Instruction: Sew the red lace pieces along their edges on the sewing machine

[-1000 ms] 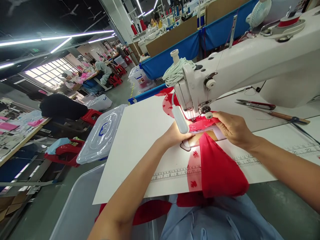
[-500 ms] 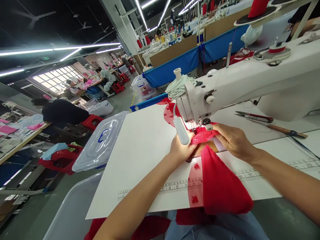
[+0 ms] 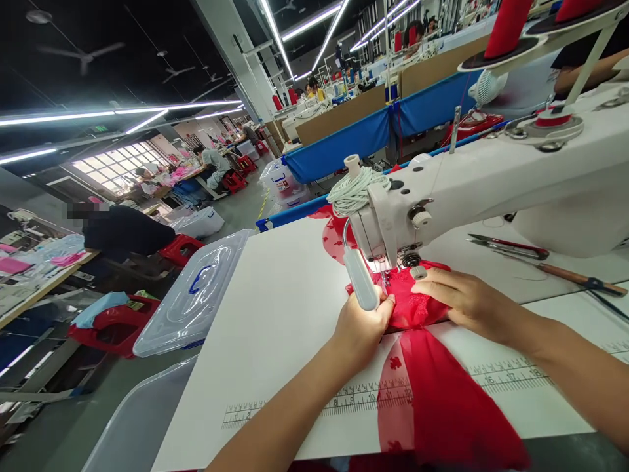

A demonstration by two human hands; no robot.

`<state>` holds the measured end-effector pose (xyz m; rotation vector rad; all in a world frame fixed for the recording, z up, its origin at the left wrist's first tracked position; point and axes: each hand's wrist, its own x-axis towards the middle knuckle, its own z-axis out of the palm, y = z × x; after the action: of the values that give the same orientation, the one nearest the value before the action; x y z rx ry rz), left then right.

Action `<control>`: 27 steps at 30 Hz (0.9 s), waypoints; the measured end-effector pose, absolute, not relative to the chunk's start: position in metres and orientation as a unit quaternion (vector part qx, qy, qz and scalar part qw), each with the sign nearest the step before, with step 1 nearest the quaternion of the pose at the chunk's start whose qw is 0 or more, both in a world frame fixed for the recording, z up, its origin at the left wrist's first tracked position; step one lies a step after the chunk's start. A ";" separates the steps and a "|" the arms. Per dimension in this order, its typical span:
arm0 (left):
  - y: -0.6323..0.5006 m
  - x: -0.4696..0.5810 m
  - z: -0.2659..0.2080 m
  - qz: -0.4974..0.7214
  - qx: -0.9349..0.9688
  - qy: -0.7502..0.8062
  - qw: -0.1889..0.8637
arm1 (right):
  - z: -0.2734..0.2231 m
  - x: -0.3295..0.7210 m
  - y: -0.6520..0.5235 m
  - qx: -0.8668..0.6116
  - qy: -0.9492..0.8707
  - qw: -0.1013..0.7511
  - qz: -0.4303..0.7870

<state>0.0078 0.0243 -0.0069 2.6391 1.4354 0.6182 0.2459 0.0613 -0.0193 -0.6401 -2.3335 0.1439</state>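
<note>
Red fabric [image 3: 410, 301] with sheer and lace parts lies bunched under the needle and presser foot of a white sewing machine [image 3: 491, 170]. My left hand [image 3: 361, 324] is closed on its left edge, thumb on top, just beside the presser foot. From the right, my right hand [image 3: 476, 301] has its fingers on the lace and holds the cloth's right side; its thumb is partly hidden. A solid red panel [image 3: 452, 400] and a sheer printed strip hang toward me over the table's front edge. A small grey lamp [image 3: 361, 278] partly covers my left hand.
Thread snips [image 3: 511, 248] and a wooden-handled tool [image 3: 582, 275] lie right of my right hand. A printed ruler [image 3: 354, 397] runs along the white table [image 3: 255, 314]. A lidded clear bin [image 3: 196, 288] stands left. Red thread cones [image 3: 506, 29] rise behind the machine.
The red fabric now lies gathered lower and flatter at the needle. My right hand has gone from pinching a raised strip to resting on the cloth. The view has shifted slightly.
</note>
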 end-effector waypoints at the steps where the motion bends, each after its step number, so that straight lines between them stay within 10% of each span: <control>1: 0.022 0.007 -0.006 0.195 0.862 0.467 0.039 | -0.020 0.246 0.061 -0.252 -0.902 0.346 0.058; 27: 0.004 0.003 -0.002 0.132 0.891 0.416 -0.125 | -0.023 0.248 0.055 -0.308 -0.904 0.295 0.023</control>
<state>0.0034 0.0038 -0.0018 3.0462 1.4223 0.4507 0.2476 0.0552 -0.0227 -0.8208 -2.4052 0.0619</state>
